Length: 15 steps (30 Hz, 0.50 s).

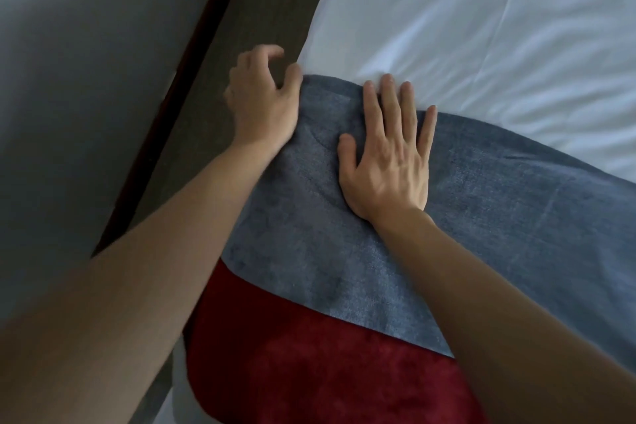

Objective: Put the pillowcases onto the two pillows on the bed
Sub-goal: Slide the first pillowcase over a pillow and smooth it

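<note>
A pillow in a grey-blue pillowcase point(499, 217) lies across the white bed, overlapping a dark red pillow point(309, 372) nearer to me. My right hand point(389, 155) rests flat on the grey-blue pillow near its far left corner, fingers spread. My left hand point(263, 96) is at that same corner, thumb against the fabric edge and fingers curled loosely over the bed's side, slightly blurred. Neither hand holds anything that I can see.
The white bed sheet point(481, 27) stretches to the upper right. A dark wooden bed frame edge point(220, 62) runs diagonally along the left, with a grey wall point(86, 62) beyond it.
</note>
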### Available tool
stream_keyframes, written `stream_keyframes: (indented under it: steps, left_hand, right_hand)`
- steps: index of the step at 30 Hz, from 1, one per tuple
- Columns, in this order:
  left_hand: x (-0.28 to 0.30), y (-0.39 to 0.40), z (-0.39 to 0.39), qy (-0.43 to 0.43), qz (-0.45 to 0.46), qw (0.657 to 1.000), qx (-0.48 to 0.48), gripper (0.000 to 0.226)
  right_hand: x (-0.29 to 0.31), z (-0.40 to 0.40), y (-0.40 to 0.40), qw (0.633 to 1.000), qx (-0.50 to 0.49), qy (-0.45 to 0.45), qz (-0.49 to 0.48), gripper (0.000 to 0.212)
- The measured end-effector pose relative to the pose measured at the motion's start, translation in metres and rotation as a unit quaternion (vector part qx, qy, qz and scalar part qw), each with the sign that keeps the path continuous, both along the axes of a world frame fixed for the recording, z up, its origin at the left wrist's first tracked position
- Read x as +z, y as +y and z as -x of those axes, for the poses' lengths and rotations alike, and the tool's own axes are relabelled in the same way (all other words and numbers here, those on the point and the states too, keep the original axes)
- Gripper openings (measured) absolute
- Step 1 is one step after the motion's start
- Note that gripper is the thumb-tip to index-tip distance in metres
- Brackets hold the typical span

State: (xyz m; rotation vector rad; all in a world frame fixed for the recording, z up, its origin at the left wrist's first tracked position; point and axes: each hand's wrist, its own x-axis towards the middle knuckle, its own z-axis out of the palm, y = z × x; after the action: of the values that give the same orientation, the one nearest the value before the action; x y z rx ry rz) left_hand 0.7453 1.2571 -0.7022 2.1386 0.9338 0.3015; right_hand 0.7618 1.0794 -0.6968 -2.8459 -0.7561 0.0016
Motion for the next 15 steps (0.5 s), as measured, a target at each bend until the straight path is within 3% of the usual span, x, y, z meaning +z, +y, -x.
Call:
stream_keyframes:
  steps: [3, 6, 10, 13, 15]
  left_hand:
    - [-0.009, -0.004, 0.016, 0.008, 0.154, 0.988, 0.018, 0.019]
    - [-0.014, 0.018, 0.028, 0.057, 0.209, 0.976, 0.014, 0.027]
    - [-0.008, 0.041, 0.02, 0.024, 0.317, 0.948, 0.008, 0.019]
    - [-0.013, 0.052, 0.008, 0.037, 0.34, 0.94, -0.001, 0.018]
    - [-0.021, 0.049, 0.0, 0.089, 0.272, 0.958, -0.017, 0.012]
  right_hand:
    - [0.0, 0.0, 0.0, 1.0, 0.0, 0.001, 0.002, 0.072]
    - [-0.002, 0.001, -0.001, 1.0, 0.001, -0.001, -0.003, 0.072]
    - [-0.003, 0.0, -0.001, 1.0, -0.001, -0.003, -0.009, 0.071]
    - [-0.004, 0.001, 0.001, 1.0, 0.0, -0.005, -0.007, 0.071]
    - [-0.004, 0.001, 0.001, 1.0, 0.002, -0.009, -0.006, 0.07]
